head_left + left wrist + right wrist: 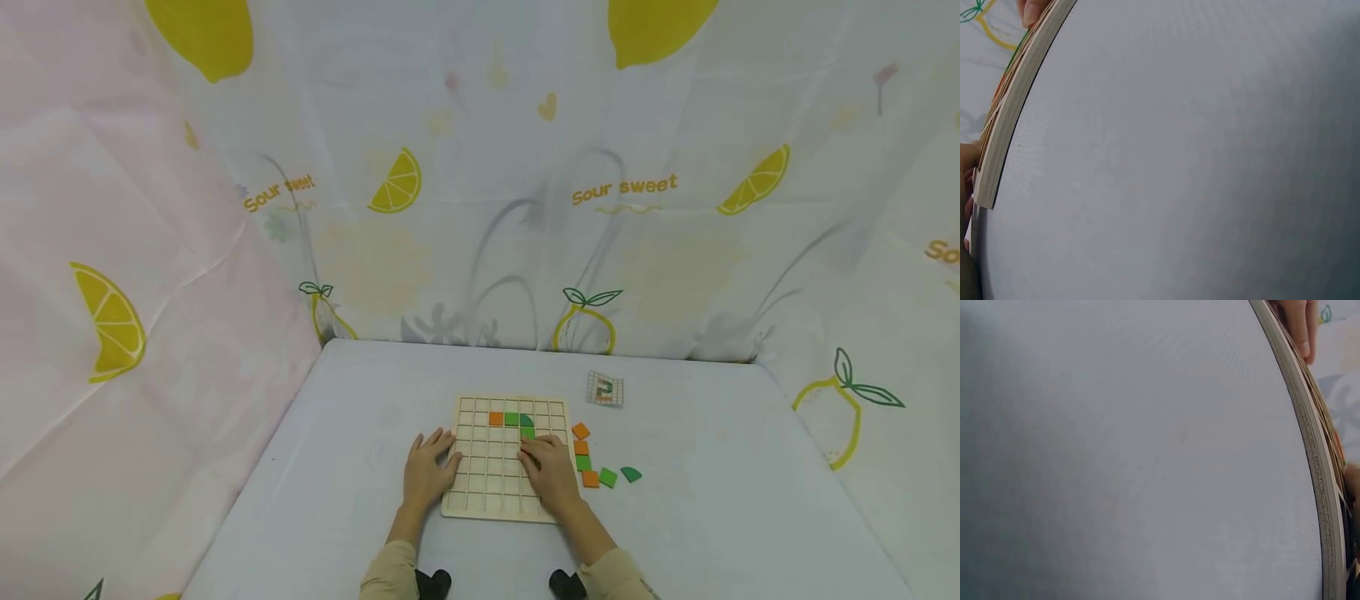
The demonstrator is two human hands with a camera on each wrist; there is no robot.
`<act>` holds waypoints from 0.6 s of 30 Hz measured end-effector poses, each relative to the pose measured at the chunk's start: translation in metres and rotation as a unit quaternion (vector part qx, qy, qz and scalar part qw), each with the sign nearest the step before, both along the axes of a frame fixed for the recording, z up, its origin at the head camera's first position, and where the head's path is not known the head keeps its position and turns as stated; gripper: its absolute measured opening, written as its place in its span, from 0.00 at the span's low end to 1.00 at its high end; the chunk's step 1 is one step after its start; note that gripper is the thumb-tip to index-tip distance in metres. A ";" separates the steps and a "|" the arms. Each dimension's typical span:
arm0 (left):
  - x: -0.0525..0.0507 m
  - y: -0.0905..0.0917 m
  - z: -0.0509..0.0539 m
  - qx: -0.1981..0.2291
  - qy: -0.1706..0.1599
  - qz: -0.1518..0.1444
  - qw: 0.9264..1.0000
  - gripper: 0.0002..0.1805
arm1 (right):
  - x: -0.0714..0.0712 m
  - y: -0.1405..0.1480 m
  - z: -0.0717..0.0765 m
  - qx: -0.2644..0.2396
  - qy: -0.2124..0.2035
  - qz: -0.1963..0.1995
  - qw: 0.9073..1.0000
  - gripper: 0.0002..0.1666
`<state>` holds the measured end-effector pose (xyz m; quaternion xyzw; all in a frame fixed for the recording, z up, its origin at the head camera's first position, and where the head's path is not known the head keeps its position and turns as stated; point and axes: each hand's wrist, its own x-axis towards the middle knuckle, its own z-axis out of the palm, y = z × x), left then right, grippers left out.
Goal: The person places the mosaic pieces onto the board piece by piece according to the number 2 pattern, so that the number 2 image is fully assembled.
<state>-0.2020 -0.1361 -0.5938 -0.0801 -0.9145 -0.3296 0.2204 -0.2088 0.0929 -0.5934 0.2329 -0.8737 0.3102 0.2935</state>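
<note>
A wooden grid board (480, 483) lies on the white table. Along an upper row sit an orange square tile (497, 419), a green square tile (512, 419) and a dark green quarter-round tile (527, 420). Below the quarter-round is another green square tile (528, 432). My right hand (551, 471) lies over the board's right side, fingertips at that lower tile's near edge; what is under them is hidden. My left hand (430, 473) rests at the board's left edge with fingers spread. In the left wrist view, a right fingertip (1033, 11) touches the board's top.
Right of the board lie several loose tiles: orange squares (591, 479), green squares (608, 477) and a dark green quarter-round piece (632, 474). A small pattern card (605, 389) lies beyond the board's far right corner. Lemon-printed cloth (465, 250) hangs behind the table.
</note>
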 end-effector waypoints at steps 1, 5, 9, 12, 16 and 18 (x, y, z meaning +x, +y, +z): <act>0.000 0.000 0.000 0.000 -0.001 0.001 1.000 0.17 | 0.000 0.000 0.000 0.002 0.001 0.000 1.000 0.10; 0.000 0.000 0.000 -0.002 -0.004 0.001 1.000 0.18 | -0.002 0.000 0.000 0.008 0.003 -0.006 1.000 0.09; -0.001 0.000 -0.001 -0.005 -0.003 0.001 1.000 0.18 | -0.005 0.001 0.001 0.025 0.002 -0.010 1.000 0.07; -0.001 -0.001 -0.002 -0.004 0.001 0.003 1.000 0.18 | -0.010 0.002 0.004 0.044 -0.025 -0.003 0.999 0.08; -0.001 0.000 -0.001 -0.002 0.003 0.001 1.000 0.18 | -0.018 0.004 0.014 0.050 -0.113 0.026 0.992 0.09; -0.001 0.000 -0.001 -0.003 0.004 -0.001 1.000 0.18 | -0.020 0.006 0.019 0.038 -0.163 0.042 0.985 0.08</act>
